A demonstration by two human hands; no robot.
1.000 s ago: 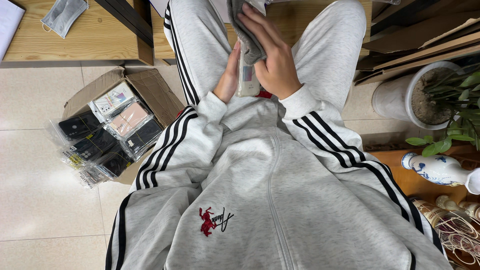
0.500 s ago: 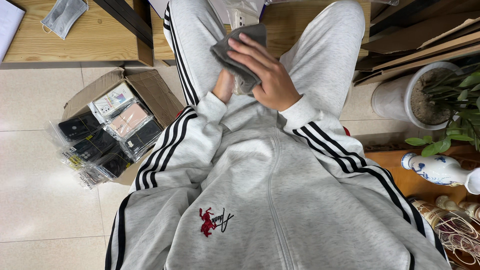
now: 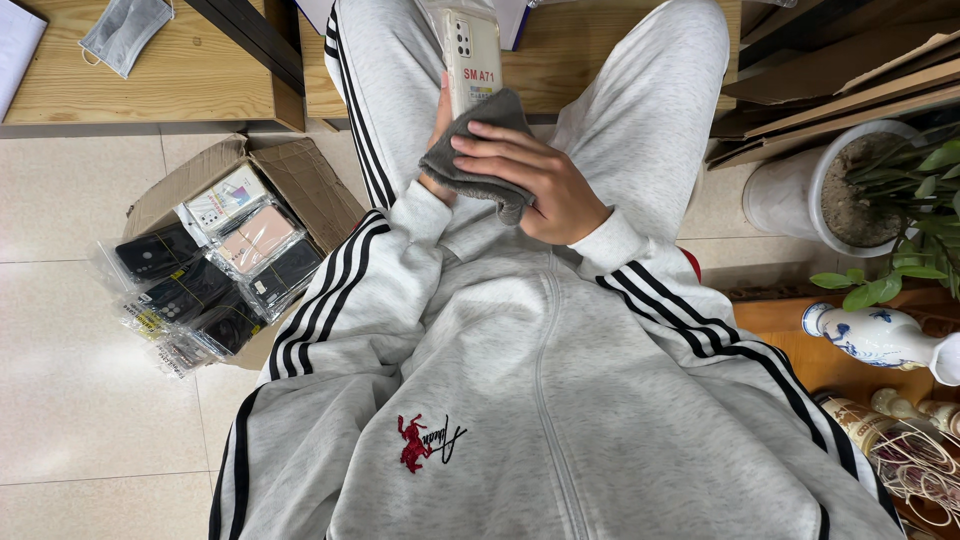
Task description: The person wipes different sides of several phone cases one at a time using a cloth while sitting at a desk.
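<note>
Now the right hand (image 3: 545, 185) presses a grey cloth (image 3: 478, 150) on the clear phone case (image 3: 472, 58), above the lap. Behind the cloth, the left hand (image 3: 441, 120) grips the case. Wiping looks underway; next needs steady rubbing.

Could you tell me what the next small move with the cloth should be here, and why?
Probably slide the right hand and its grey cloth up along the bagged clear phone case. The cloth covers only the case's lower end; the left hand grips it from behind, and the upper part is uncovered.
</note>
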